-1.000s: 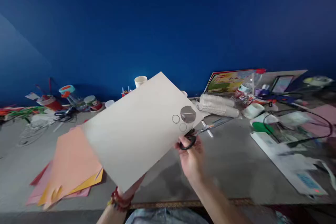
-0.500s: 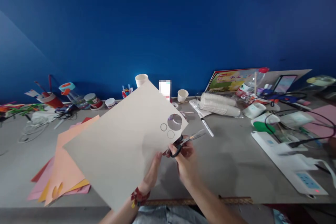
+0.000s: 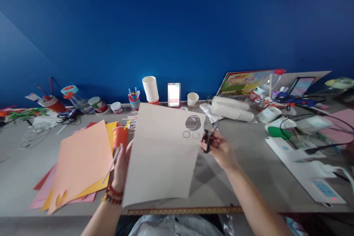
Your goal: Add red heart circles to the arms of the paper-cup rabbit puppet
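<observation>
Fingers of the right hand (image 3: pixel 221 150) are wrapped around the black handles of the scissors (image 3: pixel 207 141), whose blades are pointed toward the far side and slightly right; the right edge of a white sheet (image 3: pixel 163 162) is met by the thumb side of that hand. The left hand (image 3: pixel 121 167) is placed at the sheet's left edge; its fingers are partly hidden by the sheet, so whether it is being pinched or merely supported cannot be told. The sheet is raised over the near middle of the table (image 3: pixel 240 188), between the two hands; a large round hole (image 3: pixel 193 122) is seen near its far right corner, with two small circles (image 3: pixel 186 134) just nearer. A beaded bracelet (image 3: pixel 113 194) is worn on the left wrist.

Just beyond the left hand, a red cup (image 3: pixel 120 137) is placed; to the left of it, coloured paper (image 3: pixel 83 155) is spread in overlapping layers, peach on top. Along the far edge, a blue cup (image 3: pixel 134 103) filled with small sticks, a tall white cup stack (image 3: pixel 151 87) and a single white cup (image 3: pixel 193 99) are lined up; to the right, wrapped cups (image 3: pixel 232 110) are laid sideways; nearer right, a power strip (image 3: pixel 304 171) is set at a slant.
</observation>
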Motion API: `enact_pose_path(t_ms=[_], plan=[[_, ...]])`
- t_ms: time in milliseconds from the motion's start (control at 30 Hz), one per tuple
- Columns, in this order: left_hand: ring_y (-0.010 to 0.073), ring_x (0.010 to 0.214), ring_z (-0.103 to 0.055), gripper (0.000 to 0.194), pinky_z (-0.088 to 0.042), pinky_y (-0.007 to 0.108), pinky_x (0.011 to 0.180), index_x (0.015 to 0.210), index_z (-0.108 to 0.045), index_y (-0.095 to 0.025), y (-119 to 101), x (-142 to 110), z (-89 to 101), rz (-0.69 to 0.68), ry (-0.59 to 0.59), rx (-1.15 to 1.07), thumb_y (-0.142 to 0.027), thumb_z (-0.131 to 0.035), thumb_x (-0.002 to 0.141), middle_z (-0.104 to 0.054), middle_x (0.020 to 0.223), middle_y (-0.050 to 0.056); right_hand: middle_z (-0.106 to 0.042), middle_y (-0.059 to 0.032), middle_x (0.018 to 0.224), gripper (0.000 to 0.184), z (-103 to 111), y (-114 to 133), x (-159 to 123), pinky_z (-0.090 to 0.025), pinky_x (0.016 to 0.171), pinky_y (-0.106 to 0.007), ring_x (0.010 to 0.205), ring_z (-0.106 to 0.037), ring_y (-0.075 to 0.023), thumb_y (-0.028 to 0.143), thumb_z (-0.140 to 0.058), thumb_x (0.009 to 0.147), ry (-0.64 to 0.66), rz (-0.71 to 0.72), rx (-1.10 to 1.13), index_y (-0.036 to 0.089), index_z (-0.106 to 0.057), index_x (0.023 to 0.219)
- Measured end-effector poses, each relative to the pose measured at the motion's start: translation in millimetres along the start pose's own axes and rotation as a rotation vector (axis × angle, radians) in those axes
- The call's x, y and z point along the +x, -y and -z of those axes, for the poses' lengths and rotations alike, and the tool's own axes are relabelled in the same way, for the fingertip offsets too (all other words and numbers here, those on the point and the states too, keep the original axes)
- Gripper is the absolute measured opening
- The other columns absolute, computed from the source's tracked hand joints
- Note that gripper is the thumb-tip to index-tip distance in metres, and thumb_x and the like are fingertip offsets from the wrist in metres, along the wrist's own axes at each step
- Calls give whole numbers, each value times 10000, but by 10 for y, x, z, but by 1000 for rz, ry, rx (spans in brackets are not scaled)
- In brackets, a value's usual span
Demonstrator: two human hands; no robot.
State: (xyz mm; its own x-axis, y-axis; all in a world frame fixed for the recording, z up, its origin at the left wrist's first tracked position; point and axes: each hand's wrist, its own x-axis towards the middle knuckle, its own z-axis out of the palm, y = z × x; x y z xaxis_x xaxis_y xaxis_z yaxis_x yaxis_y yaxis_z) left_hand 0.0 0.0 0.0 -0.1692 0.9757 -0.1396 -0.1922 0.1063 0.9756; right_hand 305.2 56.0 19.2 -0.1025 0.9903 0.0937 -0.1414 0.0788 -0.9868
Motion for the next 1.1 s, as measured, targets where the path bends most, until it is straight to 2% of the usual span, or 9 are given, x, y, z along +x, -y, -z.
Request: enact_pose_path(t_ms=[67,133,200,533,700,867,967,1033,1100], plan=[[326,1059,-672,653,-593,404,812,1220,-637,-216,-14,-1,-10,12,92,-32,-733,-488,850,-712,1166,88,-585,36,693,294,192,63,51,-472,526,-212,584,-526,-105,291,-851,679,113,-40,-112,200,-598,797],[317,1073,-679,602,-590,377,831,1248,-617,-212,29,-28,-85,32,181,13,-575,-718,778,-719,1185,96,-576,45,678,293,319,82,52,-451,517,-202,569,-511,-96,281,-848,686,166,-87,-191,198,-592,801],[297,1061,-690,567,-590,363,832,1277,-588,-198,97,-62,-180,34,218,105,-458,-746,798,-710,1208,110,-578,51,667,301,398,72,11,-429,506,-192,546,-496,-84,284,-851,685,147,-110,-244,197,-592,811],[256,1010,-695,503,-591,333,816,1229,-552,-201,-150,-128,-543,-149,80,114,-428,-725,814,-711,1148,87,-665,-5,783,317,476,255,-271,-512,564,-230,655,-610,-145,376,-827,714,-76,21,-227,231,-616,900],[261,1114,-651,530,-555,396,934,1369,-433,-198,257,-370,-743,-77,380,156,-392,-605,907,-639,1288,130,-668,-15,725,361,645,231,-445,-500,530,-245,613,-606,-162,394,-845,618,-195,-103,-354,217,-610,828],[323,1383,-439,862,-483,491,1033,1568,-58,-231,668,-445,-590,-301,404,643,-307,-598,901,-307,1579,204,-722,-60,755,316,955,-62,-737,-548,646,-316,726,-678,-241,420,-770,642,-169,-308,-476,204,-633,827],[369,1496,-208,745,-264,594,1171,1529,-295,-239,601,-349,-571,-496,569,1083,-393,-637,885,-214,1633,162,-732,-51,734,258,1046,-266,-788,-547,668,-337,735,-696,-258,415,-707,671,-136,-357,-565,216,-618,809],[361,1496,-217,813,-188,605,1195,1532,-303,-238,534,-248,-618,-555,797,1254,-570,-619,861,-266,1619,156,-738,-45,731,235,1080,-375,-746,-540,671,-336,735,-705,-265,400,-686,648,-108,-318,-662,227,-607,786],[352,1500,-211,830,-174,594,1197,1536,-299,-251,515,-139,-680,-599,892,1342,-694,-507,865,-244,1627,151,-755,-45,776,196,1115,-425,-668,-527,672,-326,754,-714,-266,386,-659,666,-106,-239,-818,242,-610,790]])
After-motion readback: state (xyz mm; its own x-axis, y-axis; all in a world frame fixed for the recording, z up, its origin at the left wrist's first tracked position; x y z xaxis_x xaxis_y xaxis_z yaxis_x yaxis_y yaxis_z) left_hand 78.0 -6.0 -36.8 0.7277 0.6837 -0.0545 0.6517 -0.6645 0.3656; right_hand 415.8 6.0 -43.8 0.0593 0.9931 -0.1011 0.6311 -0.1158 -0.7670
